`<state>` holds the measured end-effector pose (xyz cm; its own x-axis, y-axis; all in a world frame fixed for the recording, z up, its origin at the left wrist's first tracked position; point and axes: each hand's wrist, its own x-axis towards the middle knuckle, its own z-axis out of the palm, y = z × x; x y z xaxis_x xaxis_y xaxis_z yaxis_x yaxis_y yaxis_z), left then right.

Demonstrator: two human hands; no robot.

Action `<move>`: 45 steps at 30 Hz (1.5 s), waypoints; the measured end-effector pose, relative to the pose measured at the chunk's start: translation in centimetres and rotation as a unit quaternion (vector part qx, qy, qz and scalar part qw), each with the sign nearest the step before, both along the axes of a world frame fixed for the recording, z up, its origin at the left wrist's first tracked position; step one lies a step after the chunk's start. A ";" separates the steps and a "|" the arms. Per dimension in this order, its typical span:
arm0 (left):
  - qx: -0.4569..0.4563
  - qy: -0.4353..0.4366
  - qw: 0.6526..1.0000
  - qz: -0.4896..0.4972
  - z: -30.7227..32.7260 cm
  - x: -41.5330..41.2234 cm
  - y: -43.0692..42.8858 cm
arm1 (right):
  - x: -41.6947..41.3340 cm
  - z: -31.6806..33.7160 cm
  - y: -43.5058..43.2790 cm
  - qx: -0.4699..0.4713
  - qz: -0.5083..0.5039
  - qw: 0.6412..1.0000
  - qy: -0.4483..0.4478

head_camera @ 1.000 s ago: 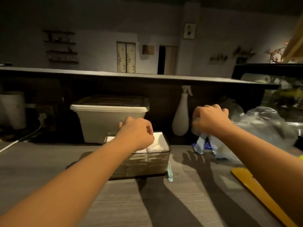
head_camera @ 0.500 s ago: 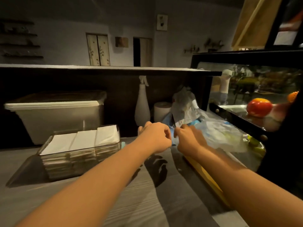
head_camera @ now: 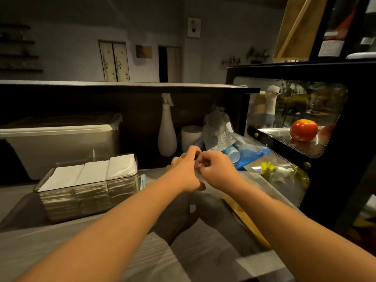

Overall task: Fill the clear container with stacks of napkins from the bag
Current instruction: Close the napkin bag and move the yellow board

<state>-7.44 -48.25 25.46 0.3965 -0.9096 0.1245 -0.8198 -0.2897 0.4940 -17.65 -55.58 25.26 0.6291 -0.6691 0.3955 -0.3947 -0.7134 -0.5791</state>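
Observation:
The clear container (head_camera: 48,180) stands on the grey counter at the left, holding three side-by-side stacks of white napkins (head_camera: 92,173) up to its rim. A clear plastic bag (head_camera: 250,151) with blue printing lies at the right, by the display case. My left hand (head_camera: 186,169) and my right hand (head_camera: 218,173) meet at the bag's near edge, fingers pinched on the thin plastic. What is inside the bag is hard to make out.
A large white lidded bin (head_camera: 61,143) sits behind the container. A white spray bottle (head_camera: 167,137) and a paper roll (head_camera: 191,136) stand at the back wall. A black display case (head_camera: 325,180) with a red fruit (head_camera: 303,130) blocks the right. A yellow board (head_camera: 244,218) lies under my right arm.
My view has swung right, away from the container. My left hand left the napkin stacks and joined the right hand at the bag, where both now pinch the plastic.

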 end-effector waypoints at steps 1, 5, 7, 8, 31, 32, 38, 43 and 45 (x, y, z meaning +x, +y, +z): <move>-0.003 0.019 1.000 0.000 -0.1 0.1 0.3 | 0.0 0.4 0.4 0.013 0.006 1.000 -0.010; -0.074 0.053 0.996 -0.023 0.2 0.1 1.8 | -0.5 0.9 2.1 0.102 0.055 0.992 -0.053; -0.084 0.024 0.996 -0.021 0.2 -0.1 2.7 | -1.4 0.8 2.4 0.138 0.081 0.984 -0.081; -0.089 0.021 0.996 -0.019 0.1 -0.1 3.1 | -1.9 0.8 2.4 0.158 0.086 0.979 -0.093; 0.093 -0.048 0.994 0.030 -4.2 -4.5 3.6 | -9.7 -4.6 1.4 0.086 -0.163 0.959 0.215; 0.090 -0.050 0.994 0.037 -4.2 -4.5 3.6 | -9.8 -4.6 1.6 0.092 -0.162 0.962 0.201; 0.074 -0.065 0.995 0.017 -3.0 -3.3 4.2 | -9.3 -3.1 1.9 0.084 -0.154 0.978 0.118; 0.166 -0.102 0.981 -0.017 -2.9 -2.4 4.9 | -7.4 -0.1 3.2 0.006 -0.086 0.992 0.091; 0.124 -0.072 0.990 0.000 -2.7 -1.7 5.7 | -6.2 0.8 4.4 -0.028 -0.041 0.995 0.090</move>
